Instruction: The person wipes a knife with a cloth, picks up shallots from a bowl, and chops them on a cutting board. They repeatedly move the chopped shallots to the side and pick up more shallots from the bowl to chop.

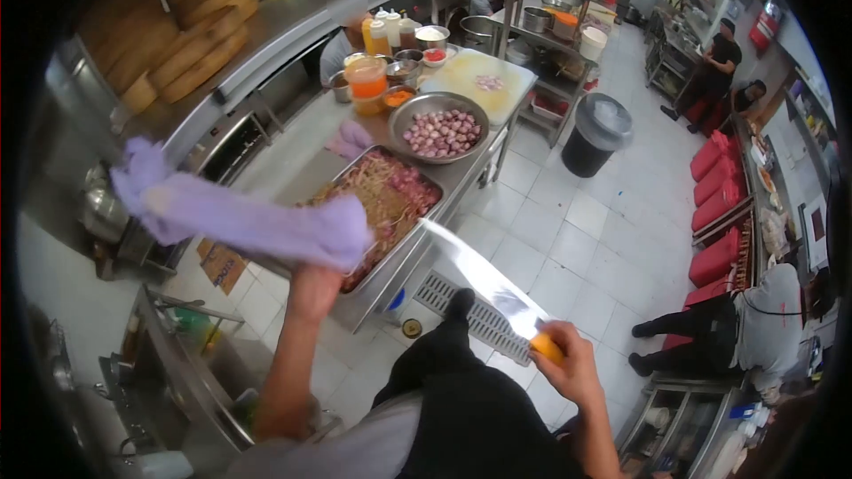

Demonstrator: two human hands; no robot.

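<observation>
My right hand is closed around the yellow handle of a large kitchen knife, its broad blade angled up and away over the floor. At my left hand a lilac cloth swings out to the left, smeared by motion; it bunches over my fingers and hides them. Beyond that hand, a metal tray on the steel table holds brown and reddish-purple chopped food. Behind the tray stands a metal bowl full of small purple shallots.
A cutting board with some chopped bits lies past the bowl. Sauce bottles and an orange tub stand beside it. A dark bin and a floor drain are right of the table. Several people work nearby, one at right.
</observation>
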